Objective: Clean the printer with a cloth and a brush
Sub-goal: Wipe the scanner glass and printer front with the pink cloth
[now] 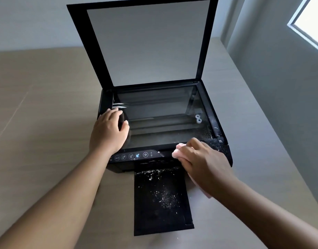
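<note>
Head view puts you in the wiping step: your right grip point(204, 162) is bunched round the pink cloth point(178, 152), pressing it to the front right edge of the scanner glass point(158, 112) on the printer point(215, 123), which stands lid-up on the bench point(47, 105). Next, I judge, you should draw the cloth toward the gritty right corner, then deal with the white specks on the output tray point(161, 203). Your left grip point(108, 130) lies on the printer's left edge, fingers bent over something dark; whether it holds anything I cannot tell
</note>
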`<state>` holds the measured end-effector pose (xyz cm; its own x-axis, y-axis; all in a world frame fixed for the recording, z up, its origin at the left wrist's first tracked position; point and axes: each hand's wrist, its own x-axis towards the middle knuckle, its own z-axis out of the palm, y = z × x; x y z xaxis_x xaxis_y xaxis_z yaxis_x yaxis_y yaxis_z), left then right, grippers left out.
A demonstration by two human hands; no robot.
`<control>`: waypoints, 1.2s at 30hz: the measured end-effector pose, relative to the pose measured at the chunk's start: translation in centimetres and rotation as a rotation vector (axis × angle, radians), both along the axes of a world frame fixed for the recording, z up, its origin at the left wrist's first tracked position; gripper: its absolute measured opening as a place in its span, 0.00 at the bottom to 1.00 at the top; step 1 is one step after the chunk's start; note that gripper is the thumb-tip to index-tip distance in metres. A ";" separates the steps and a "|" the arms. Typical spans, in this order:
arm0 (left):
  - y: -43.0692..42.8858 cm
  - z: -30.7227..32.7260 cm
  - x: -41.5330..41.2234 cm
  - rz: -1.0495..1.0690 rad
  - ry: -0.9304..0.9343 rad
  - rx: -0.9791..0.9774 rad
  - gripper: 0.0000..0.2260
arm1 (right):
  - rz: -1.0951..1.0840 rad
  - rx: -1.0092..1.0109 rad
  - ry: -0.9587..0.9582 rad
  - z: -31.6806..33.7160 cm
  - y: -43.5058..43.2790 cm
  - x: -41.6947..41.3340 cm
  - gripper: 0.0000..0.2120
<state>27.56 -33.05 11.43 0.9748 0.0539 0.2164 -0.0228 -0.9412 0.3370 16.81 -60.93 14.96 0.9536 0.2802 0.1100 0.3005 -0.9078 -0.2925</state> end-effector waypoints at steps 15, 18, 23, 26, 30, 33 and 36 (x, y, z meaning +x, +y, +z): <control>0.1 0.0 -0.1 -0.005 0.007 0.019 0.20 | 0.084 0.042 -0.154 -1.5 2.6 1.4 0.15; 0.0 0.0 0.0 -0.003 0.003 0.019 0.20 | -0.021 0.000 -0.195 -2.5 -1.1 0.8 0.15; -0.1 0.1 0.0 0.001 0.001 0.040 0.20 | -0.050 0.008 -0.191 -3.9 1.4 -0.1 0.22; -0.1 0.3 -0.2 0.000 0.007 0.036 0.20 | 0.070 0.032 -0.190 -4.4 5.0 -0.1 0.24; -0.1 0.3 -0.2 0.002 0.011 0.033 0.20 | 0.149 -0.048 -0.187 -4.6 4.1 0.2 0.23; -0.1 0.3 -0.2 -0.007 0.008 0.050 0.19 | 0.110 0.062 -0.165 -2.8 1.7 -0.3 0.22; -0.2 0.3 -0.1 -0.014 -0.008 0.057 0.19 | -0.046 0.199 -0.252 0.2 -1.9 -1.0 0.20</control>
<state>27.44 -33.23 11.69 0.9737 0.0273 0.2260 -0.0388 -0.9584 0.2829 15.81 -62.88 15.13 0.9006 0.1867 0.3925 0.3458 -0.8548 -0.3869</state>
